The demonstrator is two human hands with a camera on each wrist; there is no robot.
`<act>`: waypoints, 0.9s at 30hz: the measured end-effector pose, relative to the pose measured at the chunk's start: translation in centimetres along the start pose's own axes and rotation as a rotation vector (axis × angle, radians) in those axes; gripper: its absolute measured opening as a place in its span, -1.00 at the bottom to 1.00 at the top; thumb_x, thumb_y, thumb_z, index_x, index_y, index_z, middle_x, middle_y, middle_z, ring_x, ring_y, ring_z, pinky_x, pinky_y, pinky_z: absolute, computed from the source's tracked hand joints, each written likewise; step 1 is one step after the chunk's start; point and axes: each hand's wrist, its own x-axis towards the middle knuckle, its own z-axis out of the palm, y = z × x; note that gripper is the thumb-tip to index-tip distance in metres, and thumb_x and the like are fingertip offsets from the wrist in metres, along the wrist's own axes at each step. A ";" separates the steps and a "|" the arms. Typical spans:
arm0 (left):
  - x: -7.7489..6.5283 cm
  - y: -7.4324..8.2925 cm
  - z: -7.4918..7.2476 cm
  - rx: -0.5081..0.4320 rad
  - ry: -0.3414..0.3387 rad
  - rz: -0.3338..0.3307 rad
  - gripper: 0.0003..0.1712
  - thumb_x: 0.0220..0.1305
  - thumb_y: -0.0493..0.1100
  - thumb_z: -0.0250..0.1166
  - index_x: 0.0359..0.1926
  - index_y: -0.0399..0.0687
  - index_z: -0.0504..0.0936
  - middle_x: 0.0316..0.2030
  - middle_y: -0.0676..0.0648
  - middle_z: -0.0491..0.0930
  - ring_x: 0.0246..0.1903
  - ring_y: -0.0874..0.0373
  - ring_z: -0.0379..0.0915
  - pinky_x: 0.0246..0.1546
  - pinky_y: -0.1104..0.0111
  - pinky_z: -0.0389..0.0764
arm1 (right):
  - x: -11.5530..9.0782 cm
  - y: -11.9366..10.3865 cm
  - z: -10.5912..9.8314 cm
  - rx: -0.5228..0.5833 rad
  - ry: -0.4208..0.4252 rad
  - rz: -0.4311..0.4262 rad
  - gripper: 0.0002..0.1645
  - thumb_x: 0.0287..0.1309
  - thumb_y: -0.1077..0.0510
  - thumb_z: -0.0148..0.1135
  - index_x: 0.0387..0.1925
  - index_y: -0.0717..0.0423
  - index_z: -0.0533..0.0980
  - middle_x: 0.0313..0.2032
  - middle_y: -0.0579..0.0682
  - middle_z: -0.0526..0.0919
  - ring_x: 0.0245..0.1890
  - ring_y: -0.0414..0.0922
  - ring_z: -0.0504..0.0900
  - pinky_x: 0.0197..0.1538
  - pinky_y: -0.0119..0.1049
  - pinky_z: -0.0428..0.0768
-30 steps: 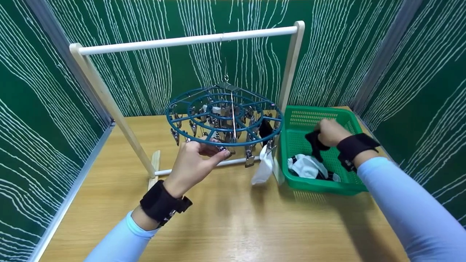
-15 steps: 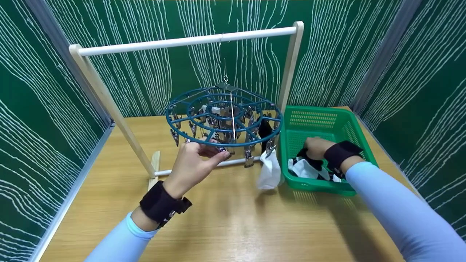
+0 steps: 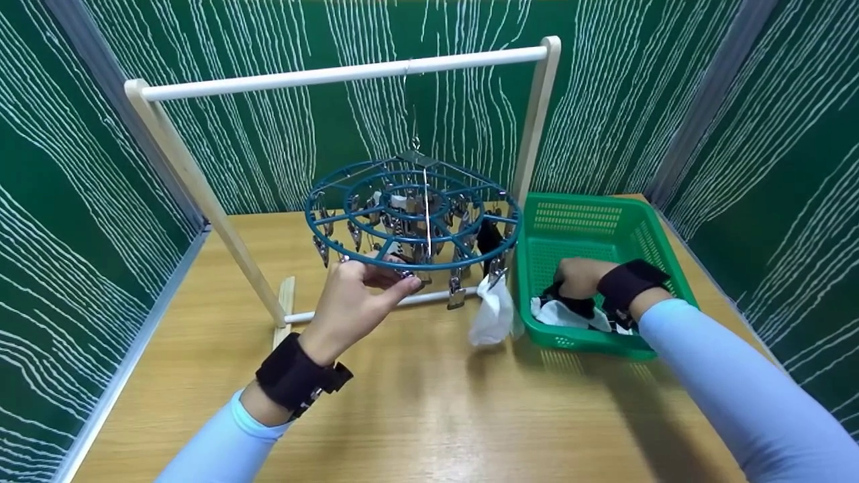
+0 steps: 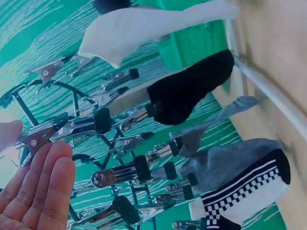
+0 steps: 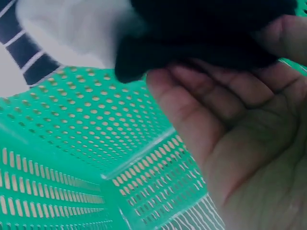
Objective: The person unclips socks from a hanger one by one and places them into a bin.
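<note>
At the front rim of a blue round clip hanger, my left hand pinches a metal clip between thumb and fingers. Nothing hangs from that clip. Inside the green basket, my right hand grips a black sock, thumb over it and fingers beneath. White and dark fabric lies under and beside that hand. A white sock hangs from the hanger's right side. In the left wrist view, a black sock, a grey sock and a checkered sock also hang from clips.
A wooden rack with a white top bar carries the hanger by a hook. Its lower bar runs behind my left hand. The wooden table is bounded by green walls with white streaks.
My right hand has lowered the black sock toward the basket's front-left and now stays low over the other fabric. The hanging white sock sways. My left hand keeps its place on the clip.
</note>
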 end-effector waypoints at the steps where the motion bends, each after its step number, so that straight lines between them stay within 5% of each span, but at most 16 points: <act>1: 0.0 0.0 0.0 0.000 -0.001 0.002 -0.79 0.34 -0.15 0.58 -0.15 -0.23 0.86 -0.26 -0.13 0.87 -0.29 0.04 0.82 -0.07 0.12 0.84 | -0.1 -0.2 -0.3 0.015 0.021 -0.014 -0.64 0.26 0.36 0.11 -0.63 0.02 0.41 -0.60 -0.15 0.40 -0.57 -0.18 0.27 -0.39 -0.30 0.27; 4: 0.0 0.0 0.0 -0.005 0.000 0.012 -0.79 0.34 -0.15 0.57 -0.15 -0.23 0.86 -0.26 -0.13 0.87 -0.29 0.04 0.82 -0.10 0.18 0.84 | -0.9 -0.9 -1.3 0.037 0.103 -0.037 -0.75 0.41 0.31 0.18 -0.40 0.26 0.67 -0.46 0.03 0.67 -0.47 -0.02 0.55 -0.33 -0.17 0.55; 6: -0.1 0.0 -0.1 -0.008 0.003 0.016 -0.78 0.34 -0.15 0.58 -0.15 -0.23 0.86 -0.27 -0.13 0.87 -0.30 0.05 0.82 -0.11 0.20 0.84 | -1.5 -1.6 -1.9 0.051 0.171 -0.039 -0.74 0.48 0.27 0.21 -0.12 0.41 0.74 -0.22 0.24 0.81 -0.23 0.20 0.76 -0.10 0.05 0.76; 9: -0.1 0.0 -0.1 -0.013 0.008 0.017 -0.78 0.34 -0.15 0.58 -0.14 -0.24 0.85 -0.27 -0.13 0.87 -0.30 0.05 0.83 -0.10 0.21 0.84 | -2.6 -2.8 -2.8 0.076 0.282 -0.057 -0.63 0.51 0.26 0.24 0.16 0.45 0.67 0.11 0.42 0.77 0.17 0.37 0.72 0.25 0.30 0.68; 18: -0.3 0.0 -0.1 0.014 0.030 0.029 -0.77 0.33 -0.16 0.58 -0.14 -0.25 0.84 -0.28 -0.12 0.87 -0.30 0.06 0.82 -0.14 0.32 0.80 | -5.1 -6.6 -4.0 0.120 0.651 -0.191 -0.77 0.48 0.27 0.34 0.04 0.30 0.76 -0.09 0.21 0.87 -0.17 0.04 0.85 -0.06 -0.11 0.82; 23: -0.3 -0.1 -0.2 0.005 0.041 0.033 -0.76 0.34 -0.17 0.58 -0.13 -0.29 0.84 -0.28 -0.14 0.87 -0.29 0.04 0.83 -0.14 0.29 0.82 | -5.9 -8.4 -4.0 0.074 0.861 -0.320 -0.77 0.35 0.33 0.47 0.00 0.29 0.77 -0.08 0.21 0.87 -0.11 0.11 0.86 0.02 0.07 0.82; 27: -0.4 0.0 -0.3 0.011 0.049 0.036 -0.78 0.33 -0.18 0.58 -0.15 -0.27 0.85 -0.27 -0.15 0.87 -0.30 0.04 0.84 -0.15 0.28 0.82 | -5.9 -9.7 -3.6 -0.001 0.940 -0.393 -0.64 0.25 0.35 0.55 0.07 0.31 0.74 0.03 0.27 0.84 0.03 0.20 0.84 0.11 0.15 0.78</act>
